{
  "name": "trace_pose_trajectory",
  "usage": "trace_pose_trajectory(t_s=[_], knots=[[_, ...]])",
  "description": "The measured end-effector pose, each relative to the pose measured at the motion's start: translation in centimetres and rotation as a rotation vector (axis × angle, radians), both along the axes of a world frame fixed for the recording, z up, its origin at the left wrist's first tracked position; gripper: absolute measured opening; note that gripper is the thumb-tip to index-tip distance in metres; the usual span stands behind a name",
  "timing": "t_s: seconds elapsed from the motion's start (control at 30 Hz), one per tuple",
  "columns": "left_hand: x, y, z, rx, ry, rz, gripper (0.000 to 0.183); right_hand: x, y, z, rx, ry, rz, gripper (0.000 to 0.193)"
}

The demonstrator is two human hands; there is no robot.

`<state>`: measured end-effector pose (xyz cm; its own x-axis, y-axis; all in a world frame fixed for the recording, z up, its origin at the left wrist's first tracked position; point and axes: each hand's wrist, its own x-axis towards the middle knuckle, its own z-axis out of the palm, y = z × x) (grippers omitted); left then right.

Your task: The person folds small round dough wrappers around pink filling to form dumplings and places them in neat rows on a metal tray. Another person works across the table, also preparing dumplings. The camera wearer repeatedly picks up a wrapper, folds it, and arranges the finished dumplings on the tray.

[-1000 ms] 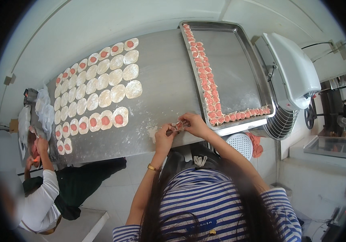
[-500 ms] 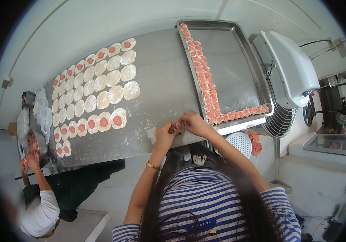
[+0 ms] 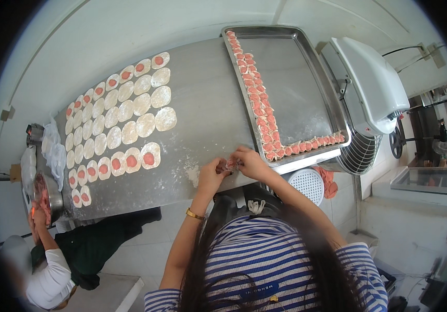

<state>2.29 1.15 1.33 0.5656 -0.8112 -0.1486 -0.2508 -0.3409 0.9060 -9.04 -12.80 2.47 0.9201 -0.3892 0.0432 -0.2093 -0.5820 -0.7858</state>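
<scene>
My left hand (image 3: 213,173) and my right hand (image 3: 250,163) meet just above the near edge of the metal table. Between their fingertips is one small dumpling (image 3: 230,165), a thin wrapper gathered around pink meat filling. Fingers of both hands are pinched on it, partly hiding it. A metal tray (image 3: 307,32) lies just beyond my right hand. Along its left and near sides run rows of open-topped dumplings (image 3: 265,115) with pink meat showing. To the left, floured round wrappers (image 3: 165,119) lie in rows; some carry a dab of meat (image 3: 148,158).
At the far left a co-worker's hands (image 3: 38,214) are at a metal bowl (image 3: 56,200) of meat. Loose flour (image 3: 192,174) dusts the metal table (image 3: 202,99). A white machine (image 3: 366,86) stands right of the tray. A white perforated stool (image 3: 307,187) is below the tray's near side.
Both my hands keep hold of the dumpling, with the fingers shifted slightly around it. The co-worker's hands have moved a little lower at the bowl. The whole view has shifted slightly.
</scene>
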Motion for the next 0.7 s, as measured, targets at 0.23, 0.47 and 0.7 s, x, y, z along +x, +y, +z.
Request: trace_pose_trajectory(t_s=[0.23, 0.47, 0.7], knots=[[-1.0, -0.7, 1.3, 0.126, -0.162, -0.008, 0.024, 0.2, -0.1, 0.1, -0.047, -0.090, 0.012, 0.027], [-1.3, -0.9, 1.0, 0.128, -0.201, 0.025, 0.021, 0.3, -0.1, -0.3, 0.014, 0.041, 0.037, 0.030], [-1.3, -0.8, 1.5, 0.126, -0.174, 0.022, 0.022, 0.0, -0.3, 0.3, -0.121, 0.090, -0.003, 0.022]])
